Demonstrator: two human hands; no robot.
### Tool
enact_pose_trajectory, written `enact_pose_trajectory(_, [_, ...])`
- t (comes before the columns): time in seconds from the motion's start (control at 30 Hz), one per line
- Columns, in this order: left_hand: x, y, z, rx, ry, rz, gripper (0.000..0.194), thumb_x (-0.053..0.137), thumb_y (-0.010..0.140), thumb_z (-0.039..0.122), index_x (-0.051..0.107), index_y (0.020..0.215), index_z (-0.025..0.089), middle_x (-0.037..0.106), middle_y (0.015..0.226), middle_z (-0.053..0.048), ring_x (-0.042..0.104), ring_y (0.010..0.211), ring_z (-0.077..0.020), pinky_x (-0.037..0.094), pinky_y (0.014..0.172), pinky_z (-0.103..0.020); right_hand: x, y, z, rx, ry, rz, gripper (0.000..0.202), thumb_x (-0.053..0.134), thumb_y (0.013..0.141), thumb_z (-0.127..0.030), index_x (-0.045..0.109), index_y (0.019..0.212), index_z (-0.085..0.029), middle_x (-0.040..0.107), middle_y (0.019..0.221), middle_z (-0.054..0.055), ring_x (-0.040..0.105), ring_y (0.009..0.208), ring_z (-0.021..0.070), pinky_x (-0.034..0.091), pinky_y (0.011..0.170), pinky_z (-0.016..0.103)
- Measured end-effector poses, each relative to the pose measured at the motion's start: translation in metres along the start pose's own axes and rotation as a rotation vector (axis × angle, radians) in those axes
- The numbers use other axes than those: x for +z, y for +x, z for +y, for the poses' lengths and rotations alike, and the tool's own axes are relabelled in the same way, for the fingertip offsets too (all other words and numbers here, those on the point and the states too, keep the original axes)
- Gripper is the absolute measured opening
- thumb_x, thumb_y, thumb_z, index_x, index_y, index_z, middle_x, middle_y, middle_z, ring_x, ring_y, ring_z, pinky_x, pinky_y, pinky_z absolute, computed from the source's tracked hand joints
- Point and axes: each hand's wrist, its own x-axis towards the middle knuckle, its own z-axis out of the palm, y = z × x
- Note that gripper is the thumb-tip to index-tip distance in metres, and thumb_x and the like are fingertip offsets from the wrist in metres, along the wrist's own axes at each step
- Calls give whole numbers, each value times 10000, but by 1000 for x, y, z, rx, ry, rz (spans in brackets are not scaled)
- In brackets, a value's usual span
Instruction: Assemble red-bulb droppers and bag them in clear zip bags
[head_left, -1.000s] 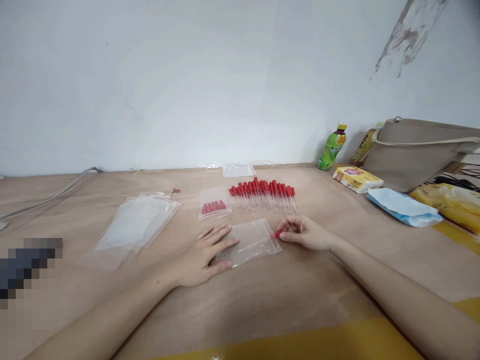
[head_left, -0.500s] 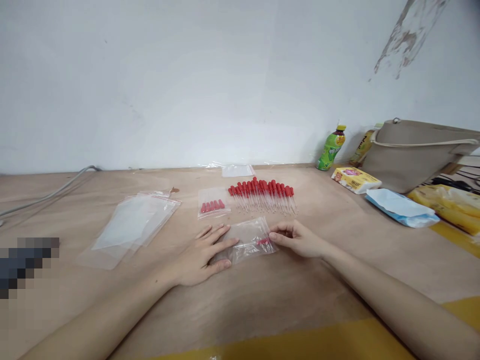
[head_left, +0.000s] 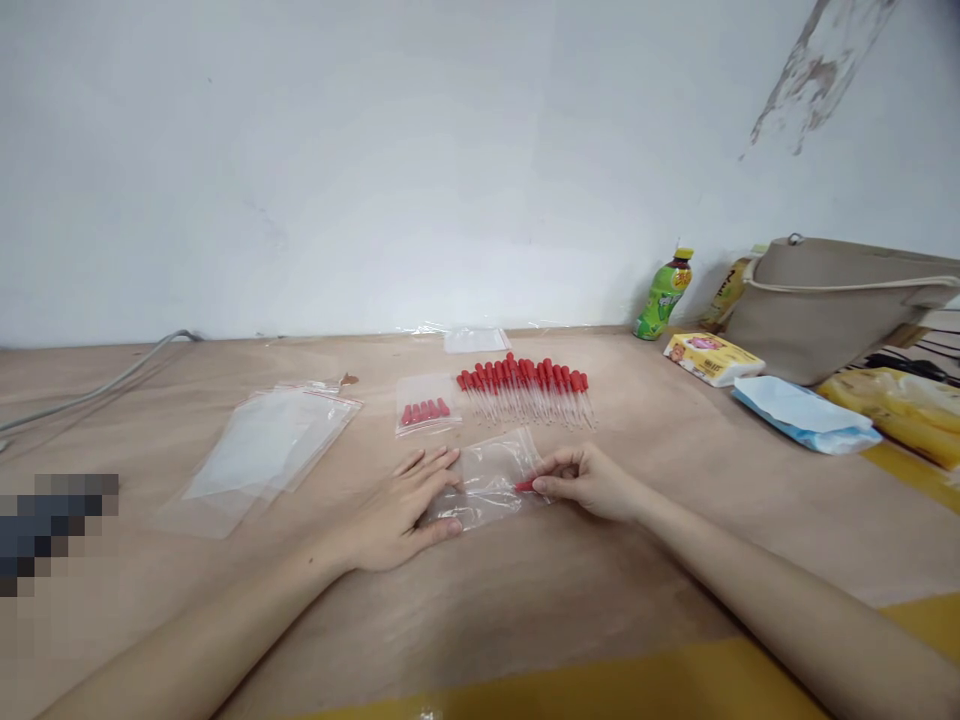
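My left hand (head_left: 409, 505) lies flat with spread fingers on the left part of a clear plastic bag (head_left: 491, 465). At the bag's right end my right hand (head_left: 585, 482) pinches the bag's edge together with a red piece (head_left: 524, 486), whose right end is hidden by the fingers. Behind the bag lies a row of several clear droppers with red bulbs (head_left: 525, 385). To their left rests a small clear bag (head_left: 427, 385) with several red bulbs (head_left: 425, 411) showing in it.
Flat plastic bags (head_left: 262, 450) lie on the left, a white packet (head_left: 476, 341) by the wall. At right are a green bottle (head_left: 664, 295), a yellow tissue pack (head_left: 712, 358), a blue-white packet (head_left: 804, 415), a yellow package (head_left: 900, 405) and a beige bag (head_left: 832, 300).
My right hand has shifted slightly left, its fingertips now over part of the red piece. The forefinger of my left hand has drawn back a little toward the left.
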Motion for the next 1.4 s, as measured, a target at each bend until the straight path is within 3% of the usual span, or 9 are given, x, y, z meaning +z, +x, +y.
enact_pose_trajectory(0.2, [1,0,-2,19,-30,12,331,389,880,491,471,1004,195,241,1456,-105,134,1359,-235,167,1089,-468,-1,3,11,38,50,103,253,726,591,-384,663,703,-166,643,622,-4,512,530,89,365,525,220])
enact_pose_trajectory(0.4, [1,0,-3,49,3,17,324,371,891,478,464,1071,225,234,1460,-83,147,1357,-225,168,1084,-490,-3,5,15,15,82,124,269,723,595,-381,608,709,-167,642,658,-4,547,587,104,377,559,225])
enact_pose_trajectory(0.6, [-1,0,-1,37,9,-5,318,367,894,474,477,1052,221,216,1464,-94,129,1360,-225,164,1083,-492,-1,6,18,1,85,68,292,650,675,-424,500,749,-185,561,541,-53,368,413,51,213,421,196])
enact_pose_trajectory(0.7, [-3,0,0,47,-10,0,299,359,901,460,489,1002,210,226,1462,-91,133,1359,-233,165,1081,-496,0,4,15,-23,40,56,290,646,679,-409,494,797,-193,552,537,-57,378,419,60,244,426,198])
enact_pose_trajectory(0.8, [-2,0,1,50,-21,-2,287,329,916,435,491,978,206,224,1464,-83,131,1359,-232,158,1085,-495,-3,6,13,-76,-34,180,291,647,674,-379,529,865,-194,579,596,-36,438,461,81,314,455,211])
enact_pose_trajectory(0.9, [0,0,-1,40,0,2,293,321,916,442,479,979,204,241,1457,-94,140,1358,-227,152,1087,-501,-19,18,11,-154,-205,365,189,627,679,-355,586,752,-185,593,631,-3,482,524,106,358,501,234])
enact_pose_trajectory(1.13, [4,-1,-2,25,34,35,414,356,895,478,404,1225,232,222,1464,-87,154,1352,-263,191,1076,-490,-73,81,-2,-170,-836,766,193,544,739,-294,702,792,-197,624,839,61,544,801,193,394,744,324])
enact_pose_trajectory(1.27, [5,-4,-1,-15,18,51,463,365,889,482,384,1288,247,155,1469,-95,210,1321,-300,280,1040,-479,-81,114,-8,-28,-832,895,286,536,748,-372,699,920,-212,547,1133,86,472,1037,267,349,865,421])
enact_pose_trajectory(1.4, [9,-4,-4,-13,-12,76,491,389,883,474,384,1315,242,231,1406,-116,235,1297,-310,312,1028,-456,-80,133,-8,72,-720,907,220,607,676,-358,711,761,-183,585,1061,119,427,1083,327,279,904,522])
